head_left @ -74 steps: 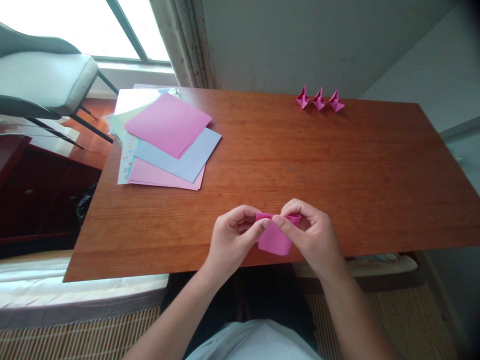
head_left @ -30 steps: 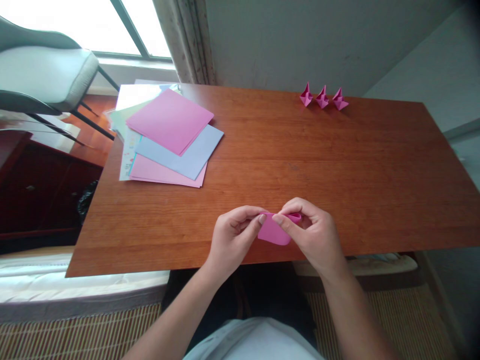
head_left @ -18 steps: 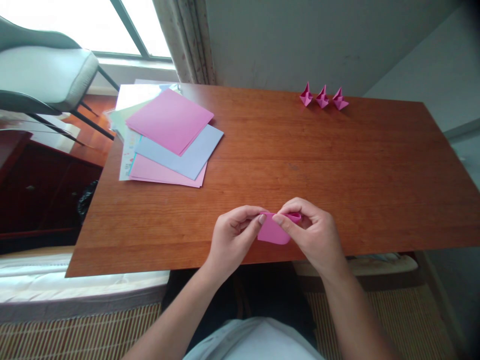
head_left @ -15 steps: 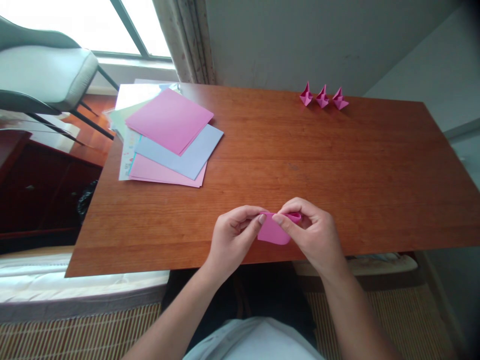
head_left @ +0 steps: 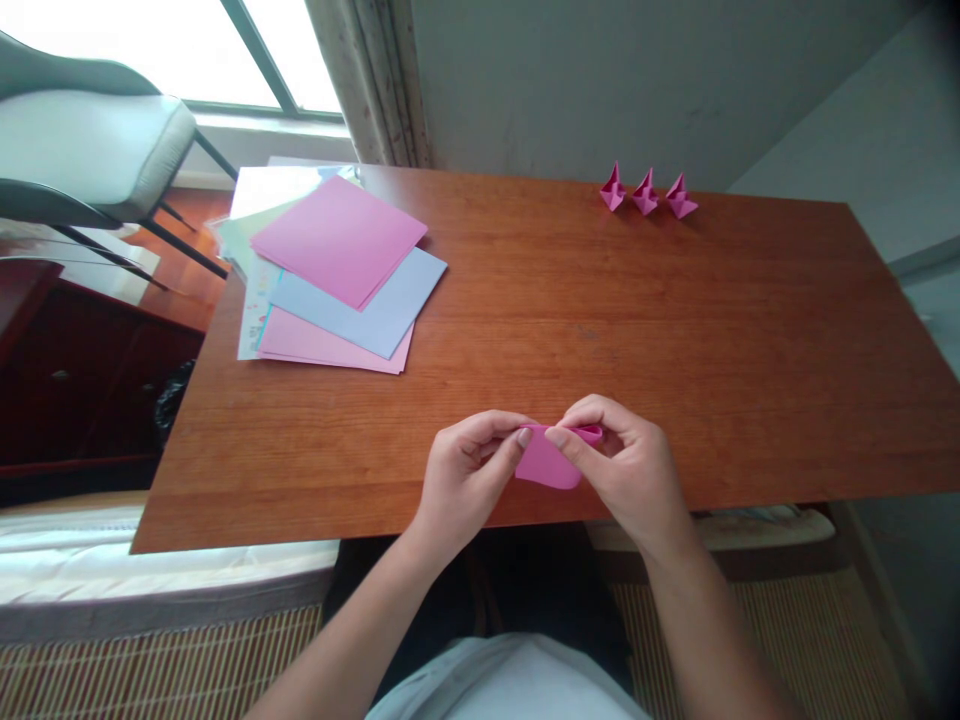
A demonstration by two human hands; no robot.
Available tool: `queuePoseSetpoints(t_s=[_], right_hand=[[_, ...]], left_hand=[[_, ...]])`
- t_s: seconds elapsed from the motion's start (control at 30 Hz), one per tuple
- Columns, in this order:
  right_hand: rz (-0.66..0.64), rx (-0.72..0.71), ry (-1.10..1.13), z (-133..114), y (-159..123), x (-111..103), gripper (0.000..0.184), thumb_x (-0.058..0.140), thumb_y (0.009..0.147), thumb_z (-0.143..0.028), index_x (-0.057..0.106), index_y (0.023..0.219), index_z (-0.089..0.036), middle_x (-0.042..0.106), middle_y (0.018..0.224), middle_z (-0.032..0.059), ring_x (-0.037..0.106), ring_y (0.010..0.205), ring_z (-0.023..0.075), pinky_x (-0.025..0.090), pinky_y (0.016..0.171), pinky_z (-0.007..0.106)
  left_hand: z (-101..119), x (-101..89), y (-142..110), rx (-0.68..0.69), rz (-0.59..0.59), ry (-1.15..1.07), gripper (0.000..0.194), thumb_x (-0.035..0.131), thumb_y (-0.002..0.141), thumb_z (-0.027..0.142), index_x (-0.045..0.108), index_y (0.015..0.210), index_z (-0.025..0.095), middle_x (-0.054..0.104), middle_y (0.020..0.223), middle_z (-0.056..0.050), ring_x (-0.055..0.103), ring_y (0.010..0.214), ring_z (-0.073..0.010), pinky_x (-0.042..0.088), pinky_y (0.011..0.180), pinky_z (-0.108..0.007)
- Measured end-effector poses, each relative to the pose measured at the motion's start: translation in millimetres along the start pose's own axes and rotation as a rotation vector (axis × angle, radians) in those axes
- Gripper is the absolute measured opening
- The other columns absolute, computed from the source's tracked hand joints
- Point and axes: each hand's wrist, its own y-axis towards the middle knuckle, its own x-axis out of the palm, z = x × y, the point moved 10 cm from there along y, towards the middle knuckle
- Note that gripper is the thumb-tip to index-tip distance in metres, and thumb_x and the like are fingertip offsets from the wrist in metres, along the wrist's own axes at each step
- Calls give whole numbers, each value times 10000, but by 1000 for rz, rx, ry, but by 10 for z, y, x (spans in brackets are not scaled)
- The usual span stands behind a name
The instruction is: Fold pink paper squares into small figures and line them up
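Paper (head_left: 546,465) between left hand (head_left: 466,475) and right hand (head_left: 628,462), near side of the table (head_left: 675,340)
Stacked sheets (head_left: 337,245) lie on it, ahead and left of both hands; three paper figures (head_left: 645,203) in a row, far ahead of the right.

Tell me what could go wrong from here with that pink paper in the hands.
1. The left hand and right hand both pinch the pink paper at its upper edge, so pulling them apart could tear or wrinkle it.
2. By the right fingers the paper curls in a rounded loop, not pressed flat; uneven pressure might crease it crookedly.
3. It is held near the table's front edge, so a loosened grip might drop it off.
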Motion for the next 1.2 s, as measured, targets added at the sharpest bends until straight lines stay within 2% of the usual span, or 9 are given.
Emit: queuePoseSetpoints(t_s=[0.4,0.53,0.77,0.93,1.2], right_hand=[[-58,-45,28,-111,-21,24,160,735,887,-300,652,769,-231,632,788,-3,587,745,160,456,685,313],[-77,-46,45,-108,-24,51,147,743,881,-291,662,776,-227,628,794,-5,583,751,154,453,685,304],[-66,16,229,11,-27,60,95,743,884,-300,678,867,-232,637,855,-6,583,797,142,462,708,265],[-7,4,272,17,-31,1,105,725,900,-280,684,818,-229,634,798,-16,576,752,128,455,681,249],[33,16,257,30,-38,-51,106,716,910,-300,739,834,-230,682,812,-5,597,769,133,458,695,254]], left_hand=[[34,22,-12,-4,-53,-52,123,762,852,264,736,814,150,722,777,-31,657,704,-124,522,640,-191],[61,13,-19,50,-55,-56,78,757,857,221,741,805,165,713,757,-11,636,683,-101,500,624,-170],[131,-109,-80,151,73,-26,70,742,868,191,750,799,192,693,729,10,600,647,-87,476,586,-163],[160,-128,-93,183,112,12,61,745,863,188,753,805,206,703,739,9,609,658,-99,485,595,-178],[115,-153,-101,138,171,26,69,763,848,213,764,781,199,725,722,9,629,640,-97,497,584,-166]])
